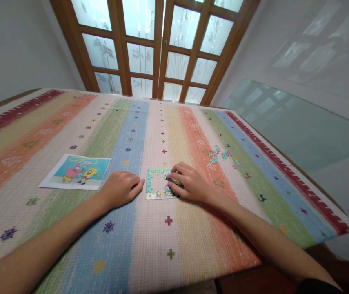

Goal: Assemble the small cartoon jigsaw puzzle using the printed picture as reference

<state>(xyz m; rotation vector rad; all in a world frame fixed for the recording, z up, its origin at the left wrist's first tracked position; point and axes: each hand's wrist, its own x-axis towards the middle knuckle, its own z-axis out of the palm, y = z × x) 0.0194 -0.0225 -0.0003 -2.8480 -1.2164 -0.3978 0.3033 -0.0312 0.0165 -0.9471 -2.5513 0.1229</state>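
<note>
A partly assembled jigsaw puzzle (pixel 149 195) lies on the striped tablecloth in front of me. Its frame of joined pieces surrounds a gap through which the cloth shows. My right hand (pixel 189 181) covers the puzzle's right side, fingers bent and tips close together on a small puzzle piece (pixel 166 178) at the gap's edge; the fingers partly hide it. Resting on the cloth just left of the puzzle is my left hand (pixel 121 188), its fingers curled in and its thumb tip near the puzzle's left edge. Nothing shows in it.
Left of my left hand lies a printed reference picture (pixel 82 171) of cartoon figures on white paper. Several loose puzzle pieces (pixel 214 154) are scattered to the right, beyond my right forearm. The tablecloth (pixel 156 253) covers the table, with glazed wooden doors (pixel 158 49) behind it.
</note>
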